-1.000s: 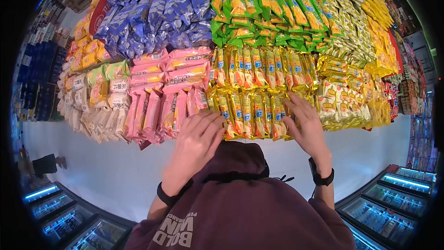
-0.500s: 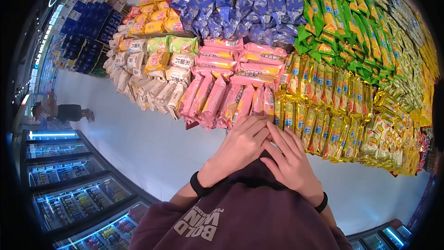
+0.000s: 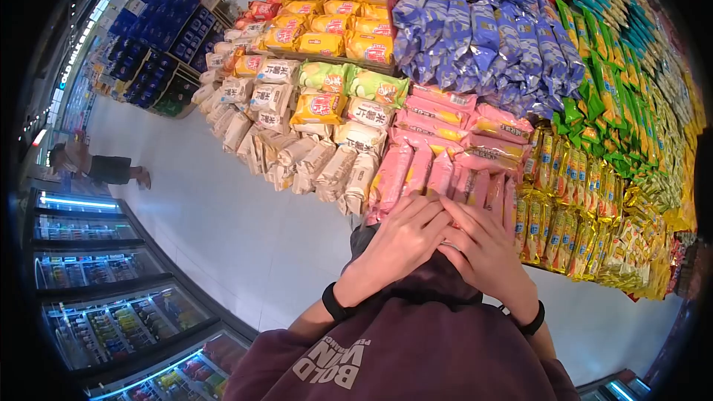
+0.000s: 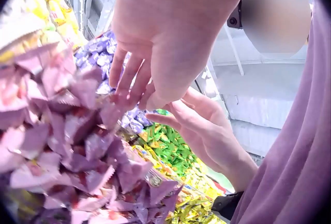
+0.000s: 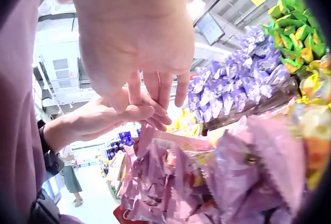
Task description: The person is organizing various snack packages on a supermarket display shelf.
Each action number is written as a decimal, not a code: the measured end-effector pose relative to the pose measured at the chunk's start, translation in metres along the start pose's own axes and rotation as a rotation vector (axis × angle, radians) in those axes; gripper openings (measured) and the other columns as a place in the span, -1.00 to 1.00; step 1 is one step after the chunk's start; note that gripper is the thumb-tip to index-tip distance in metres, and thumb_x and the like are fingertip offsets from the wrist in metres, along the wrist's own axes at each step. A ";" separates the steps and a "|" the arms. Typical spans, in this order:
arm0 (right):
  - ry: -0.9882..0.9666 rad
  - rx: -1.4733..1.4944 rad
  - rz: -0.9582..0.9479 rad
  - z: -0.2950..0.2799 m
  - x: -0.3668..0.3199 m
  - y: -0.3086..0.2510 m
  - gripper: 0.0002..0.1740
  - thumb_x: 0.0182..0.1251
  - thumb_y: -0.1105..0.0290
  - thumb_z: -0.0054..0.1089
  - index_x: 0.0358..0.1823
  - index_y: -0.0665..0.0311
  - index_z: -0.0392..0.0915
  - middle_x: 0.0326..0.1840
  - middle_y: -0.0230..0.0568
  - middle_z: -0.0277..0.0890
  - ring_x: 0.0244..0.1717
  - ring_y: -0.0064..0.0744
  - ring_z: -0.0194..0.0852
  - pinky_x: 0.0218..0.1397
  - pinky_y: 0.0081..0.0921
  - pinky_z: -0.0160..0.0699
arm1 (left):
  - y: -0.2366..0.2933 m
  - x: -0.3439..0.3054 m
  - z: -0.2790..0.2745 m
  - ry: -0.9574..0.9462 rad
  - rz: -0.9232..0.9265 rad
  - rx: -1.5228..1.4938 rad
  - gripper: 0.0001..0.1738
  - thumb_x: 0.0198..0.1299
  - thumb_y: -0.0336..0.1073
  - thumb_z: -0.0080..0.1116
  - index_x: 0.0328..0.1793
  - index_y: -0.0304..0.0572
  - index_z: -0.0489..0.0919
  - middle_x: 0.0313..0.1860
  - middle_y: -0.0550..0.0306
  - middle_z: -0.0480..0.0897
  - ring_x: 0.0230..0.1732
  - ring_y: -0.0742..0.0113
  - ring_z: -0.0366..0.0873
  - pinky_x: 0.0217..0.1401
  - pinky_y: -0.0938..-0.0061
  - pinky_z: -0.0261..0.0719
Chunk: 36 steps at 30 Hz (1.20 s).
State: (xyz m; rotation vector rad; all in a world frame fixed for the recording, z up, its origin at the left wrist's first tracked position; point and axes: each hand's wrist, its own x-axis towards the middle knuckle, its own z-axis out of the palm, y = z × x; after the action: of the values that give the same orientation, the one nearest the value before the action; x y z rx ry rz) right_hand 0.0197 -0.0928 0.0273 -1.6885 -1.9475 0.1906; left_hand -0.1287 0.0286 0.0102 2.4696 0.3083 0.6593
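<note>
My left hand [image 3: 405, 243] and right hand [image 3: 486, 258] meet in front of the body, at the near edge of the snack display. Their fingers touch and overlap, loosely bent, and no packet shows between them. In the left wrist view, the fingers of the left hand [image 4: 165, 42] hang down over the fingers of the right hand [image 4: 207, 133]. Closest to both hands are pink snack packets [image 3: 427, 130], stacked flat behind and upright in front. The right wrist view shows these pink packets [image 5: 181, 182] just below the fingertips.
White packets [image 3: 278, 96] and yellow packets [image 3: 323, 44] lie left of the pink ones. Blue packets [image 3: 483, 33] rise behind; green packets [image 3: 598, 96] and gold packets [image 3: 557, 234] are to the right. Freezers [image 3: 104, 267] line the left, where another person [image 3: 104, 167] stands.
Both hands left the gold packets, where they were apart, and came together. The view has turned left, so the display shifts right and the hands are now before the pink packets.
</note>
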 end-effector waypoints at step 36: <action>-0.116 -0.030 -0.092 0.074 0.252 -0.089 -0.32 -0.13 0.45 0.46 0.13 0.20 0.43 0.03 -0.16 0.49 0.14 -0.09 0.41 0.29 -0.22 0.32 | -0.180 -0.060 -0.191 0.098 -0.535 -1.136 -0.51 0.22 -0.45 0.34 0.27 -0.29 0.47 0.20 0.08 0.57 0.12 0.47 0.55 0.10 0.56 0.52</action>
State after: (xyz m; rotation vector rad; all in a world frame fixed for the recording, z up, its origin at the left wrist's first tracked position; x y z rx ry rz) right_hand -0.1088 0.1460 0.0832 -1.6355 -2.1180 0.2307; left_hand -0.2920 0.2424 0.0226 1.2042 0.4457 0.5025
